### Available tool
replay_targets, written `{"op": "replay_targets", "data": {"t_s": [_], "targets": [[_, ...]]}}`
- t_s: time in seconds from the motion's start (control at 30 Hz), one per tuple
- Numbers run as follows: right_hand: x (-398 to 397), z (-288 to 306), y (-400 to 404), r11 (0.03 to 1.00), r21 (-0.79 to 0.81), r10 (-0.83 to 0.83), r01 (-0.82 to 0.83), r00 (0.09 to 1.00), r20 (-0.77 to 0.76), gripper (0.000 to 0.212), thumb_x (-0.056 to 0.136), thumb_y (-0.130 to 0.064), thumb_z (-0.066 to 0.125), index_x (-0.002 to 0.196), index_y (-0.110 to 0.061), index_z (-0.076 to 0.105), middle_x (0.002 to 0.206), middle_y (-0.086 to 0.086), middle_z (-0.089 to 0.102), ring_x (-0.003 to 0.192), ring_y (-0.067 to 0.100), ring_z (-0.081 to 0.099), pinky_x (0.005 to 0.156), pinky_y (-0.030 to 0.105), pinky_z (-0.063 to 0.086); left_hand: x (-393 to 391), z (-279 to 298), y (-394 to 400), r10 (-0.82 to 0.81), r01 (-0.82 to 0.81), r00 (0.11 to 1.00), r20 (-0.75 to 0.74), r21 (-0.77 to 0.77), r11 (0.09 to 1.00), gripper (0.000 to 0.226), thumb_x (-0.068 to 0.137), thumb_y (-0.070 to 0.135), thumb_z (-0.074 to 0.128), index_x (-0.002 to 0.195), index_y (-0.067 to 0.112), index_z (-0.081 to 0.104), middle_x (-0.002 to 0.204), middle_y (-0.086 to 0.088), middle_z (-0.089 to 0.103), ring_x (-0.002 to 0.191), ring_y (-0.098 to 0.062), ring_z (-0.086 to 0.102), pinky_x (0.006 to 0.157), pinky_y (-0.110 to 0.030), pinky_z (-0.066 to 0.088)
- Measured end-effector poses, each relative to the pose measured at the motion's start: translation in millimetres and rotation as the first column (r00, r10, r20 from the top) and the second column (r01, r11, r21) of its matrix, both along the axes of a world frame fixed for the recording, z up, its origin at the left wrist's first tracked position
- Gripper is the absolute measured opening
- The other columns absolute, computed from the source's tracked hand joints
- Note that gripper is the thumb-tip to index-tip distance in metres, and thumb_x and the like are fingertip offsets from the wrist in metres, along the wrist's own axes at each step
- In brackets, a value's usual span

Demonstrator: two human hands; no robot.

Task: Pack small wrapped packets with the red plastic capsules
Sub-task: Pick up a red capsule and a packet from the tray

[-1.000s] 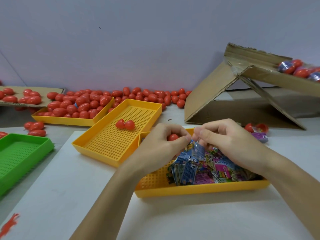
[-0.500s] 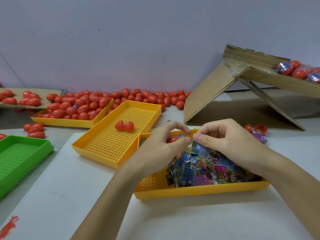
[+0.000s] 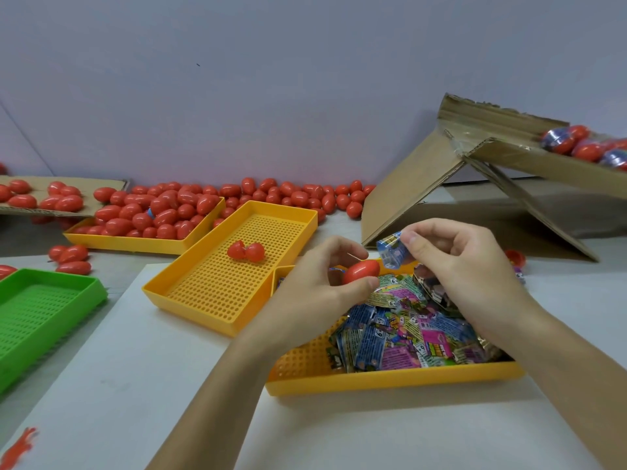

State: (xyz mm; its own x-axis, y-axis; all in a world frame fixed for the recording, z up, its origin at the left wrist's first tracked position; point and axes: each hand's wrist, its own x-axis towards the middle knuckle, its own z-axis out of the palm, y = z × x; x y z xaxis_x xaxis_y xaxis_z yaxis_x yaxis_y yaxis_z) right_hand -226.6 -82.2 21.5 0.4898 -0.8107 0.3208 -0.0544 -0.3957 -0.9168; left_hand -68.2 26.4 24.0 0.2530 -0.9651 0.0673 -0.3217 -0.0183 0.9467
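Above the near yellow tray (image 3: pixel 390 381), at centre frame, the left hand (image 3: pixel 315 293) grips a closed red capsule (image 3: pixel 360 271) between curled fingers and thumb. Just beside it, at 2 o'clock from the capsule, the right hand (image 3: pixel 464 276) pinches a blue wrapped packet (image 3: pixel 392 254) between thumb and forefinger, the other fingers curled; packet and capsule lie close but apart. Below both hands, a heap of wrapped packets (image 3: pixel 407 337) fills the right part of the tray. At 10 o'clock from the left hand, a second yellow tray (image 3: pixel 190 295) holds one opened capsule (image 3: pixel 246 251). Farther at 10 o'clock, a third yellow tray (image 3: pixel 135 242) is piled with red capsules (image 3: pixel 152 215). At 9 o'clock lies a green tray (image 3: pixel 51 313); at 2 o'clock, a tilted cardboard box (image 3: pixel 417 188).
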Motion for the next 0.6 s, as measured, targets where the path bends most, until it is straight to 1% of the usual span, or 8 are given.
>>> {"op": "replay_targets", "data": {"t_s": [0.07,0.17,0.23,0.33,0.4,0.47,0.53,0.6], "targets": [[0.2,0.3,0.6,1.000,-0.006,0.014,-0.014,1.000,-0.003,0.010,0.093,-0.029,0.064,0.088,-0.031,0.072,0.076,-0.016,0.074,0.071,-0.006,0.067,0.058,0.008,0.047,-0.9,-0.2,0.1,-0.003,0.003,1.000,-0.009,-0.017,1.000,0.026,0.088,0.018,0.074,0.106,0.025,0.057,0.111,0.000,0.066,0.081,-0.009,0.068,0.062,-0.014,0.050],[-0.4,0.5,0.6,0.999,-0.017,0.031,-0.032,0.999,-0.024,0.009,0.093,-0.029,0.064,0.090,-0.029,0.073,0.082,-0.014,0.075,0.079,-0.001,0.069,0.065,0.013,0.049,-1.4,0.8,1.0,0.004,-0.005,1.000,-0.010,-0.048,0.999,0.027,0.086,0.020,0.076,0.104,0.024,0.057,0.110,0.000,0.067,0.090,-0.017,0.070,0.070,-0.022,0.055],[-1.1,1.0,0.7,0.998,-0.021,0.060,-0.061,0.998,-0.033,0.010,0.093,-0.027,0.064,0.091,-0.027,0.073,0.083,-0.012,0.075,0.081,0.001,0.070,0.066,0.014,0.050,-1.6,1.7,1.5,0.016,-0.016,1.000,-0.001,-0.068,0.998,0.026,0.085,0.021,0.077,0.102,0.025,0.058,0.109,0.000,0.067,0.093,-0.019,0.069,0.069,-0.022,0.055],[-1.5,1.0,0.3,0.995,-0.027,0.100,-0.101,0.995,-0.029,0.010,0.093,-0.024,0.064,0.090,-0.027,0.073,0.082,-0.013,0.075,0.079,-0.001,0.069,0.065,0.009,0.049,-0.7,1.2,1.1,0.037,-0.035,0.999,0.017,-0.094,0.995,0.026,0.085,0.020,0.077,0.101,0.025,0.058,0.110,-0.001,0.066,0.093,-0.016,0.069,0.071,-0.023,0.057],[-1.3,0.6,-0.9,0.994,-0.016,0.111,-0.111,0.994,-0.021,0.010,0.093,-0.023,0.065,0.090,-0.027,0.073,0.081,-0.012,0.075,0.079,-0.001,0.069,0.065,0.008,0.048,-0.3,0.8,1.0,0.042,-0.041,0.999,0.009,-0.109,0.993,0.025,0.085,0.019,0.077,0.101,0.024,0.058,0.108,0.000,0.066,0.093,-0.015,0.069,0.067,-0.021,0.055],[-1.4,0.6,-2.2,0.992,0.012,0.124,-0.124,0.992,-0.001,0.010,0.092,-0.023,0.065,0.090,-0.026,0.074,0.082,-0.010,0.076,0.079,0.000,0.070,0.066,0.010,0.049,0.2,0.3,0.7,0.039,-0.041,0.999,-0.015,-0.114,0.993,0.025,0.085,0.018,0.077,0.100,0.024,0.058,0.108,0.001,0.066,0.092,-0.014,0.069,0.063,-0.019,0.054],[-1.9,1.3,-2.7,0.988,0.056,0.145,-0.146,0.989,0.019,0.010,0.092,-0.023,0.064,0.090,-0.025,0.074,0.082,-0.007,0.076,0.079,0.002,0.070,0.066,0.012,0.051,0.3,0.0,0.4,0.039,-0.041,0.999,-0.022,-0.115,0.993,0.024,0.085,0.018,0.077,0.099,0.024,0.058,0.108,0.001,0.066,0.091,-0.015,0.069,0.062,-0.019,0.054],[-2.5,2.3,-2.2,0.985,0.065,0.162,-0.162,0.987,0.004,0.011,0.092,-0.024,0.064,0.091,-0.024,0.075,0.083,-0.006,0.076,0.079,0.002,0.070,0.066,0.014,0.052,0.8,-0.3,0.0,0.031,-0.035,0.999,-0.033,-0.121,0.992,0.024,0.085,0.018,0.077,0.099,0.024,0.058,0.107,0.000,0.067,0.090,-0.016,0.070,0.063,-0.021,0.055]]}}
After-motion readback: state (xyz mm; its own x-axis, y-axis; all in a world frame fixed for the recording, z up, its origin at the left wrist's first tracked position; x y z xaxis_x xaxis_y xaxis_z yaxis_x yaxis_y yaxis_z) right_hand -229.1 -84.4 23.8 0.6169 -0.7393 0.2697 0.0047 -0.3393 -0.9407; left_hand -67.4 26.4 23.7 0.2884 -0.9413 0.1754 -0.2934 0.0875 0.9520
